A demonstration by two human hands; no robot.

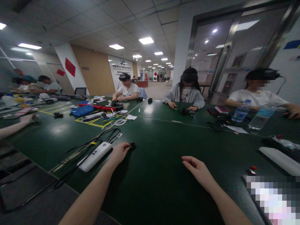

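My left hand [119,153] has its fingertips closed on the near side of a small black object [132,145]. That object sits on the dark green table [159,193], and its exact kind is too small to make out. Just left of this hand lies a white power strip [95,157] marked "2", with black cables [77,147] looped around it. My right hand [195,167] hovers low over or rests on the table, which I cannot tell apart. Its thumb and fingers are a little apart, with nothing between them.
Beyond my hands, a blue basket [82,110], loose wires and a coiled white cable [120,122] lie on the table. Water bottles [262,116], a red phone [222,109] and a white strip [280,160] are at right. Several people sit around, one arm [17,126] reaching in at left.
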